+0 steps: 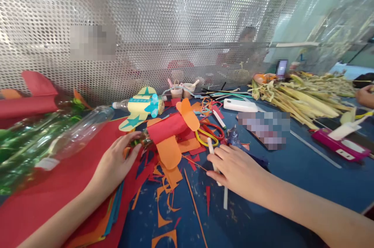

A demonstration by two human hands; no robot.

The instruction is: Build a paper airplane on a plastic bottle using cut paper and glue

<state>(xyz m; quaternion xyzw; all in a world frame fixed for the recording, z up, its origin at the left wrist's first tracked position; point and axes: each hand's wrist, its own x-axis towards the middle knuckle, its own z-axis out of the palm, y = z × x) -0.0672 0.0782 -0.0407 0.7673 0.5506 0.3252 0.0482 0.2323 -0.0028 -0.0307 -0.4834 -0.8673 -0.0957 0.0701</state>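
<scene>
My left hand (119, 158) is closed around the neck end of a toy plane (168, 129), a plastic bottle wrapped in red paper with orange paper wings and tail. The plane lies tilted over orange and red scraps. On the right, my right hand (230, 164) has its fingers curled round a slim white tool (210, 147); its kind is partly hidden by the fingers. A translucent white stick (225, 198) shows just below that hand. Beyond it lie a white marker (219, 118) and yellow pipe cleaners (204, 139).
A yellow bottle plane with blue stars (143, 106) lies behind. Green and clear bottles (84, 125) lie left, over red paper sheets (29, 217). Orange cut-offs (163, 217) litter the blue table (242, 224). Right are a phone (263, 129), dried husks (306, 100) and a magenta device (330, 145).
</scene>
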